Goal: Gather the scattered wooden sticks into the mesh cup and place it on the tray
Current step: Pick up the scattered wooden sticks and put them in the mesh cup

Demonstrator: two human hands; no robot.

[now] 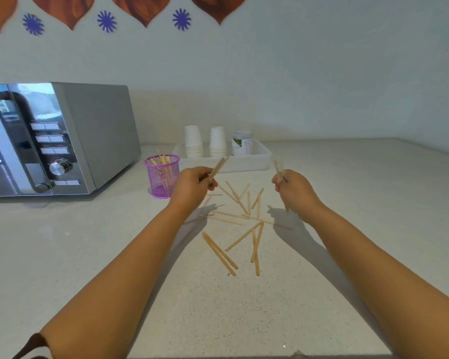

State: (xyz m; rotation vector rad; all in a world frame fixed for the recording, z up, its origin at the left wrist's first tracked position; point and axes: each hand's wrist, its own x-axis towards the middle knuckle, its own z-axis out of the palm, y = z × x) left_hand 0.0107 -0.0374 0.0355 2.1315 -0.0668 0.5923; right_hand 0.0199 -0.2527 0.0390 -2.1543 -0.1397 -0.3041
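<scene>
Several wooden sticks [240,221] lie scattered on the pale counter between my forearms. A purple mesh cup [162,175] stands upright to the left of them, with several sticks inside it. My left hand [193,186] hovers just right of the cup, closed on a wooden stick [219,167] that points up and to the right. My right hand [294,190] is raised above the right side of the pile and grips another stick [278,167], blurred. A white tray [252,161] sits behind both hands.
A silver microwave [62,141] fills the left of the counter, close behind the cup. In the tray stand two stacks of white paper cups [193,141] and a small labelled jar [242,142]. The wall runs behind the tray.
</scene>
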